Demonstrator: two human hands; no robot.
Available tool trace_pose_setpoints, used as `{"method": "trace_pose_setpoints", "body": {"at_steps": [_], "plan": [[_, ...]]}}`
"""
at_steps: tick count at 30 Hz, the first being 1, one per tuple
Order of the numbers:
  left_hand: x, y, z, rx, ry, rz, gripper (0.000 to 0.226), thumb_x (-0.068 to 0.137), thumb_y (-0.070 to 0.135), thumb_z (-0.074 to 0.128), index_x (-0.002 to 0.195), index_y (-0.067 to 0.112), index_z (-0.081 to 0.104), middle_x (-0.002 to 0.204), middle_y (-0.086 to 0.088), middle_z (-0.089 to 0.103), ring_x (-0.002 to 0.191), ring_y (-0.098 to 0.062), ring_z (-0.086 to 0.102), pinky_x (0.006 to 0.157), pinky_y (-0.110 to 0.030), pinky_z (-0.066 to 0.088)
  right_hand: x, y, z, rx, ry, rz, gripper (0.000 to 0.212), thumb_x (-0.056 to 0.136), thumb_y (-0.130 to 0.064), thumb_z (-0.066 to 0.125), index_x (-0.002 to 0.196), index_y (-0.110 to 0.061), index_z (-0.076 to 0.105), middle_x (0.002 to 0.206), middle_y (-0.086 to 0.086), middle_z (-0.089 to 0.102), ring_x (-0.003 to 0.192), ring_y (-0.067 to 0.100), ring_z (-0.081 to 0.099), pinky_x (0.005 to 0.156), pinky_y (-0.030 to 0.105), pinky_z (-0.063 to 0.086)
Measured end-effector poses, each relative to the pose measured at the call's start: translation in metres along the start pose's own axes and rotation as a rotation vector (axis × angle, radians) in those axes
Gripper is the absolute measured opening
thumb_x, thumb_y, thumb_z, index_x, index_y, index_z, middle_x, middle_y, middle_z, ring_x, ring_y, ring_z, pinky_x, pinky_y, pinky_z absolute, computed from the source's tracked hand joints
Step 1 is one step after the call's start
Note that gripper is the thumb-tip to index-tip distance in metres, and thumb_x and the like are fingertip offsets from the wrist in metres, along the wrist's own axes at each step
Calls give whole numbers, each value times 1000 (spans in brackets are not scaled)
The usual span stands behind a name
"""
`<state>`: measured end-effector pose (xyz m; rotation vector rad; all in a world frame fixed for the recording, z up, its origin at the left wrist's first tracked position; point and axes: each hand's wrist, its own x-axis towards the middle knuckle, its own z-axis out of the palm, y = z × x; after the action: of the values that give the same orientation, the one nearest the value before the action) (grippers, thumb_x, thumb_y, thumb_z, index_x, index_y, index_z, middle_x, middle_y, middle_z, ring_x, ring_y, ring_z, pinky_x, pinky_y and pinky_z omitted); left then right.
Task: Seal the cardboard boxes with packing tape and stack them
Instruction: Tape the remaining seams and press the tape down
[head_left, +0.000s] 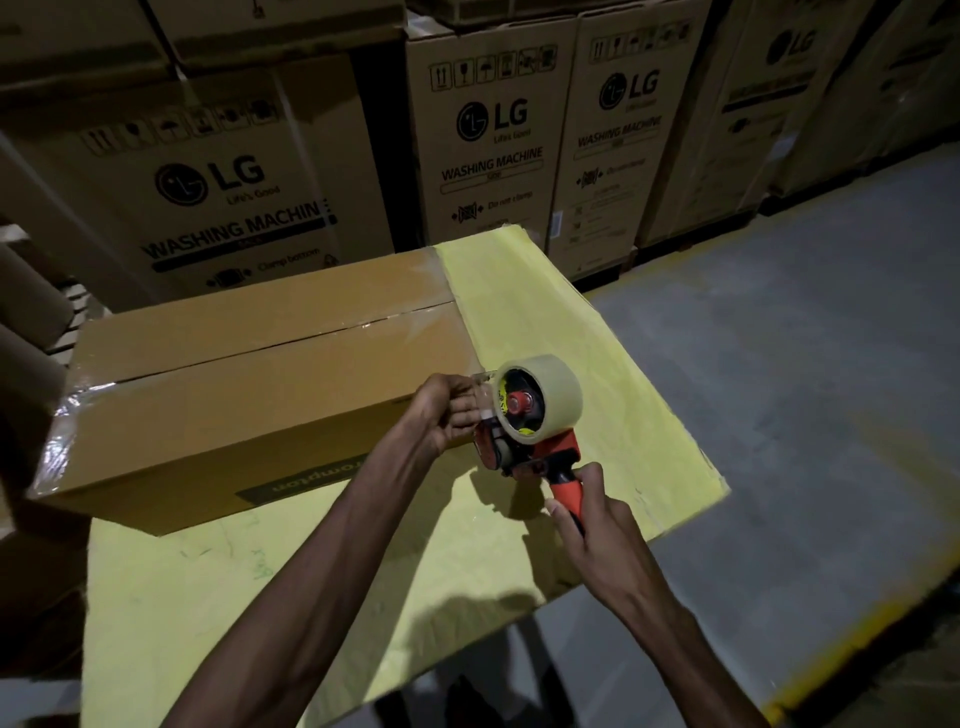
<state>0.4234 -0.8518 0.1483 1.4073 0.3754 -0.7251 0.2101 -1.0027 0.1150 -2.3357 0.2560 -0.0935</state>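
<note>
Probably flimsy and sticky, the tape end (482, 413) suits the left hand's (447, 410) pinch; right hand (587, 514) grips the tape dispenser (524, 431) handle.

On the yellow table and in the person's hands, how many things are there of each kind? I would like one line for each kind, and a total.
Cardboard box: 1
Tape dispenser, in the right hand: 1
Roll of tape, on the dispenser: 1
Total: 3
</note>
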Motion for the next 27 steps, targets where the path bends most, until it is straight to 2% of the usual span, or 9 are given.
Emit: {"method": "trace_pose_setpoints", "body": {"at_steps": [3,6,10,13,15,18,22,25,27], "plan": [[-4,0,-4,-24,2,-46,28,105,16,38,93,17,63,50,4,55,35,-12,50,40,-16,37,5,-9,-5,-68,-39,-13,31,106,-40,50,120,-27,26,81,-2,57,62,12,56,49,26,41],[-4,-3,-1,16,44,-18,25,102,18,39,83,22,55,68,0,54,47,-14,43,46,-22,33,7,-22,-2,-104,-37,41,33,106,-40,49,123,-25,24,83,0,57,61,14,54,50,27,38],[-10,-6,10,60,174,117,29,102,11,46,75,16,54,48,6,48,47,-15,43,50,-26,32,8,-42,6,-94,-45,165,36,106,-43,47,127,-27,21,90,4,59,68,20,58,54,35,43],[-10,-14,15,240,293,249,35,95,12,57,60,13,54,50,3,46,54,-19,38,53,-27,25,11,-54,9,-49,-53,234,34,106,-45,45,125,-29,21,95,5,57,70,19,56,52,34,39],[-10,-17,17,339,348,340,28,90,13,59,62,10,60,56,0,53,54,-19,43,51,-26,30,13,-57,10,-3,-37,280,31,106,-45,46,119,-31,22,96,3,56,71,17,57,52,33,40],[-7,-25,18,401,392,433,31,88,9,58,58,15,57,56,1,50,53,-17,41,52,-28,32,14,-57,12,65,-36,299,30,105,-44,49,114,-27,25,93,-2,54,72,16,59,55,35,43],[-18,-23,23,256,384,533,26,94,10,57,75,14,74,68,5,70,58,-12,62,57,-22,50,28,-30,16,45,-71,403,34,105,-42,51,122,-21,31,100,4,61,74,21,58,56,36,41],[-25,15,22,156,352,589,29,102,13,53,81,10,73,68,4,72,62,-10,69,59,-19,54,25,16,17,6,-81,610,47,107,-37,48,140,-10,29,121,19,65,97,37,63,69,38,44],[-19,31,12,87,189,501,29,104,10,49,89,5,73,76,-3,77,71,-16,75,69,-29,57,9,35,18,84,-14,610,34,107,-35,49,124,-11,33,111,21,66,93,39,66,67,41,51]]}}
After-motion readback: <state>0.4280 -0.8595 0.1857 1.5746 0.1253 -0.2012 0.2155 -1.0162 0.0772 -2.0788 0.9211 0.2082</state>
